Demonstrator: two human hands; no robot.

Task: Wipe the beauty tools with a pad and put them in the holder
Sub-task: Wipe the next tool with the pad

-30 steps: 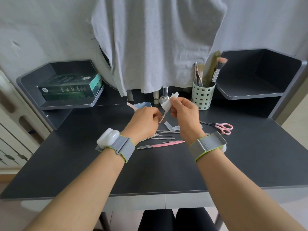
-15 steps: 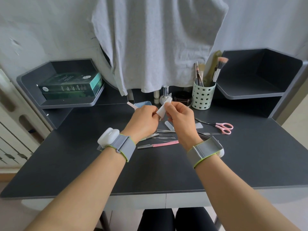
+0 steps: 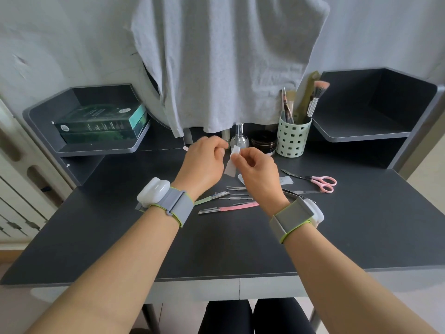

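My right hand (image 3: 258, 171) pinches a white pad (image 3: 230, 163) above the dark desk (image 3: 240, 242). My left hand (image 3: 202, 162) is closed just left of the pad, its fingertips at the pad's top; the thin tool it grips is almost entirely hidden by fingers and pad. The pale green perforated holder (image 3: 292, 138) stands at the back right with several brushes in it. On the desk under my hands lie a pink-handled razor (image 3: 231, 208), a green-handled razor (image 3: 207, 200), thin metal tools (image 3: 237, 194) and pink scissors (image 3: 321, 182).
A glass bottle (image 3: 239, 138) and a dark jar (image 3: 263, 142) stand left of the holder. Green boxes (image 3: 101, 124) fill the left shelf; a grey shelf unit (image 3: 361, 133) is at the right. A grey cloth (image 3: 228, 56) hangs over the back wall. Wrappers (image 3: 286, 180) lie near the scissors.
My left hand has risen and moved toward the back. The pad has dropped from its raised position, and my right hand has shifted slightly left, closer to the left hand.
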